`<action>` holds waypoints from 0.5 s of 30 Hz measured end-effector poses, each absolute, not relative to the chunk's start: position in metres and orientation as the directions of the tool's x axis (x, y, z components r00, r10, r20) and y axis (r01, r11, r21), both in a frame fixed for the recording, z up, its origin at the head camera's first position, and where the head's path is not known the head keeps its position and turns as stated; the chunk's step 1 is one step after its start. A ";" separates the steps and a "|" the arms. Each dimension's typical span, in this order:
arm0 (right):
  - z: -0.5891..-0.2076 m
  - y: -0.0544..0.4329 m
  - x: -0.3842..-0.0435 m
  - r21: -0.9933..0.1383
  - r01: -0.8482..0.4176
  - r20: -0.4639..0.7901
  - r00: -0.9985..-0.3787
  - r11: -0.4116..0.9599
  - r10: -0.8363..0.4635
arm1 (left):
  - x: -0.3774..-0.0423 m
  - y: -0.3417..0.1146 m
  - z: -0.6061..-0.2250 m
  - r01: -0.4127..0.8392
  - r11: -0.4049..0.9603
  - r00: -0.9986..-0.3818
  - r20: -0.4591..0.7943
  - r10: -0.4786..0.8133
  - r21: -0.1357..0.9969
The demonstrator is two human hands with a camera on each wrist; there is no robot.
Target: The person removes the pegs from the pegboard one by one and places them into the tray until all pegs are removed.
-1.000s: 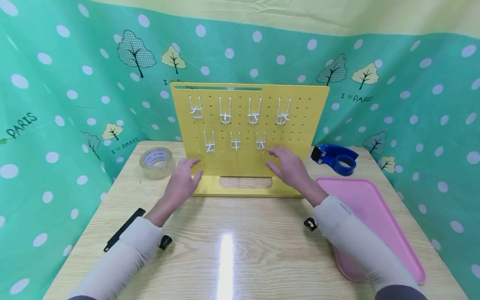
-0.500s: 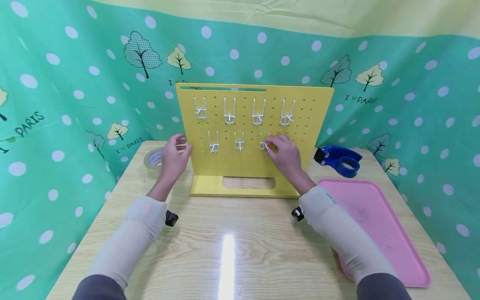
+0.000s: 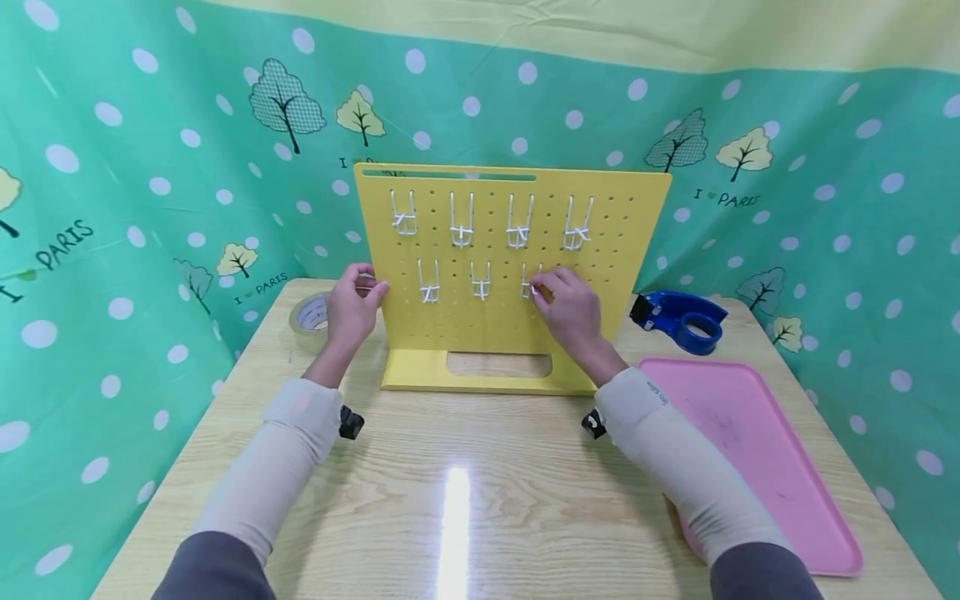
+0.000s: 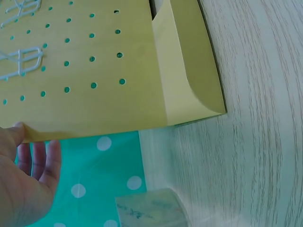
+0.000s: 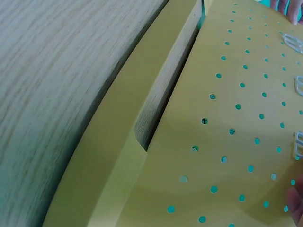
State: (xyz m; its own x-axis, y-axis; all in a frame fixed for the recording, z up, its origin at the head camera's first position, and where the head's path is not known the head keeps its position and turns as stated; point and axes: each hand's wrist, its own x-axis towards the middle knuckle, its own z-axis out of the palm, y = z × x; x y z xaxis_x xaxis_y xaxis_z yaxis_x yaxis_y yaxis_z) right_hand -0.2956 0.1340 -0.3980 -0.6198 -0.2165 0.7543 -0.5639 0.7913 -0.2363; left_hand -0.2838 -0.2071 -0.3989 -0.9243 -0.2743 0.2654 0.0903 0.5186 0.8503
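Observation:
A yellow pegboard (image 3: 480, 325) stands upright on the table, with white wire hooks in two rows on its face. My left hand (image 3: 351, 308) grips the board's left edge. In the left wrist view the left hand (image 4: 28, 184) has its thumb on the front face and the other fingers past the edge. At the lower row's right end, my right hand (image 3: 573, 312) pinches a white wire hook (image 3: 525, 287), partly covered by the fingertips. Only a bit of the right hand (image 5: 296, 203) shows in the right wrist view, close to that hook (image 5: 298, 145).
Left of the board sits a roll of clear tape (image 3: 307, 321). A blue tape dispenser (image 3: 678, 321) lies to the right, behind a pink tray (image 3: 750, 450). A polka-dot curtain (image 3: 187, 183) hangs around the wooden table (image 3: 420, 500).
My left hand has moved up and outward from in front of the board to its left edge. My right hand has risen slightly to the lower right hook and taken hold of it.

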 end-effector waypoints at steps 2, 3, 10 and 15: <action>-0.398 0.134 -0.296 -0.225 -0.572 0.762 -0.607 0.789 -0.223 | -0.284 -0.207 -0.398 0.081 0.519 -0.927 0.255 -0.274 0.851; -0.399 0.134 -0.297 -0.216 -0.576 0.768 -0.599 0.788 -0.228 | -0.284 -0.207 -0.398 0.076 0.521 -0.928 0.251 -0.274 0.850; -0.402 0.134 -0.297 -0.156 -0.600 0.809 -0.533 0.785 -0.247 | -0.284 -0.208 -0.399 0.066 0.534 -0.930 0.246 -0.273 0.843; -0.395 0.137 -0.294 -0.124 -0.616 0.834 -0.489 0.778 -0.255 | -0.286 -0.208 -0.397 0.072 0.545 -0.927 0.257 -0.272 0.836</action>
State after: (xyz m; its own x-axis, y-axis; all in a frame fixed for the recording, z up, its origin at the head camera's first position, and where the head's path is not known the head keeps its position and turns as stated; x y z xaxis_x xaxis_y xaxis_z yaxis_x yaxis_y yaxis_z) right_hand -0.2943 0.1366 -0.3951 -0.4892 -0.2548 0.8341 -0.6161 0.7779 -0.1236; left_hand -0.2864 -0.2081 -0.3973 -0.9274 -0.2717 0.2571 0.0720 0.5447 0.8355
